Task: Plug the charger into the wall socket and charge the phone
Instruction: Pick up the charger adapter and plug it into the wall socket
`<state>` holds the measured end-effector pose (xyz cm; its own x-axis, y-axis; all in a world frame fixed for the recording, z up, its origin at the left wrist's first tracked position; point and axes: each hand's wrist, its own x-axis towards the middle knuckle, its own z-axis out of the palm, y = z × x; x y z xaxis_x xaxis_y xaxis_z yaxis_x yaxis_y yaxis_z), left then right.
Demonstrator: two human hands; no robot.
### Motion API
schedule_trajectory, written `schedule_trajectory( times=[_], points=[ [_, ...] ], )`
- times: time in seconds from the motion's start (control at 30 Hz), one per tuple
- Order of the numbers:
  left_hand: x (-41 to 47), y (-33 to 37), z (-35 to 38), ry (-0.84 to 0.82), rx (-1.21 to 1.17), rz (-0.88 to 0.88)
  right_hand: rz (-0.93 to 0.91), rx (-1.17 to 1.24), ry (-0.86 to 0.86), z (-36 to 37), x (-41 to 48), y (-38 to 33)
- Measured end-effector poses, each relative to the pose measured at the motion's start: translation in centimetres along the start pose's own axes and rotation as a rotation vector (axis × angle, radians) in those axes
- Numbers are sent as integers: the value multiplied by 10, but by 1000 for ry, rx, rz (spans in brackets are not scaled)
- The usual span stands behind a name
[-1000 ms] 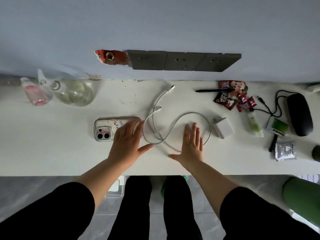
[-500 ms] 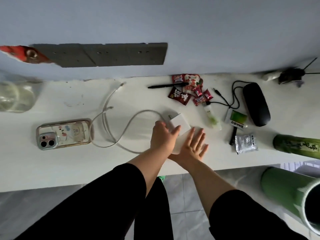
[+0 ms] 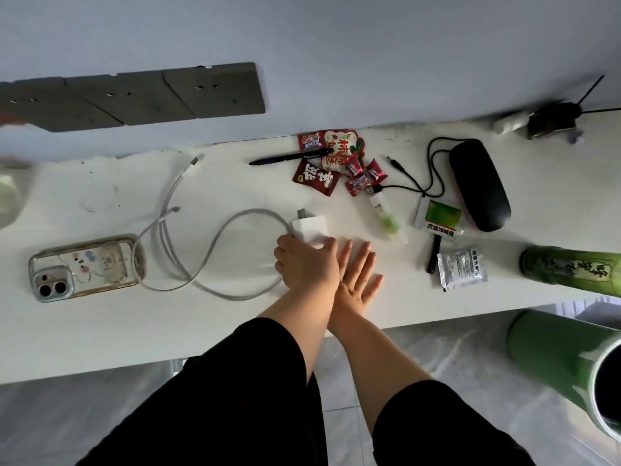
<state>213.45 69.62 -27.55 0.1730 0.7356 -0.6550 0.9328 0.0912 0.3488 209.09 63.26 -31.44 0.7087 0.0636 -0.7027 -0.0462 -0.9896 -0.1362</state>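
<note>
A white charger block (image 3: 311, 227) with metal prongs lies on the white desk (image 3: 100, 324). My left hand (image 3: 307, 264) is closed around its near end. My right hand (image 3: 358, 272) lies flat and open on the desk right beside it, partly under my left wrist. A white cable (image 3: 215, 237) loops from the charger toward the phone (image 3: 85, 267), which lies face down in a clear decorated case at the left. Two loose cable ends (image 3: 195, 160) point toward the wall. A row of grey wall sockets (image 3: 161, 95) sits above the desk.
Red snack packets (image 3: 331, 163) and a black pen (image 3: 289, 157) lie behind the charger. To the right are a small green tube (image 3: 386, 218), a black case (image 3: 480, 183) with black cords, a silver sachet (image 3: 462, 269) and green cylinders (image 3: 571, 270).
My left hand left the phone, crossed to the right and closed on the charger block. My right hand shifted right beside it. The view swung right, then held.
</note>
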Motion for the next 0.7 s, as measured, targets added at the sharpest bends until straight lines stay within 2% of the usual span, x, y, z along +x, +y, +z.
schedule_trajectory(
  times=[0.13,0.33,0.4,0.47,0.57,0.7],
  points=[
    [11,-10,-25,-67,-242,24,-23,90,-83,-11,-4,-1],
    [28,-27,-90,-313,-368,28,-19,77,-151,-28,-15,-9],
    [33,-27,-112,-394,-432,51,18,129,-154,-37,-19,-22],
    [36,-26,-132,-432,-498,80,-19,169,-139,-43,-21,-42],
    [39,-18,-152,-453,-625,29,-133,136,-118,-45,-15,-76],
    [49,-10,-170,-602,-831,-115,-68,66,-136,-37,-7,-97]
  ],
)
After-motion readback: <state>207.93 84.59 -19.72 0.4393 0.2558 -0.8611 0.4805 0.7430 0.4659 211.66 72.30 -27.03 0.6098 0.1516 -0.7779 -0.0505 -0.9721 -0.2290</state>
